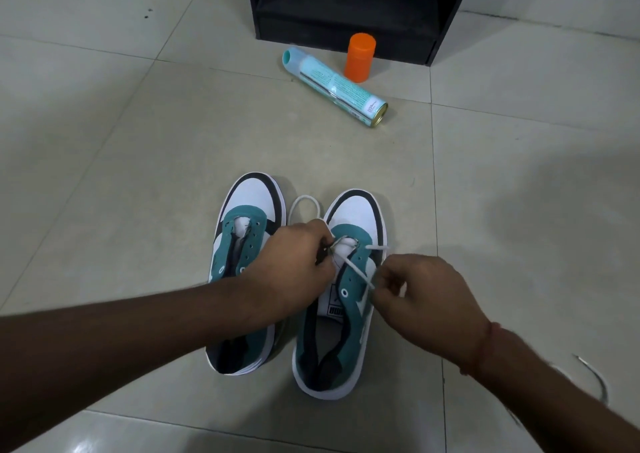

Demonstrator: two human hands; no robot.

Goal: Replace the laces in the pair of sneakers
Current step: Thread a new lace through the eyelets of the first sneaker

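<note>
- A pair of teal, white and black low-top sneakers stands side by side on the pale tiled floor (138, 141), toes pointing away from the person.
- The left sneaker (247, 217) has bare eyelets, with no lace in them.
- The right sneaker (349, 314) has a white flat shoelace (356, 272) across its lowest eyelets; a loop of it lies on the floor between the two toes.
- The left hand (294, 269) pinches the lace at the eyelets near the toe end, fingers curled.
- The right hand (422, 300) grips the other end of the lace, drawn out to the shoe's right side.
- Farther off, a light-teal spray can (332, 85) lies on its side just beside an upright orange plastic cap (360, 57), in front of a black open shelf unit (346, 9).
</note>
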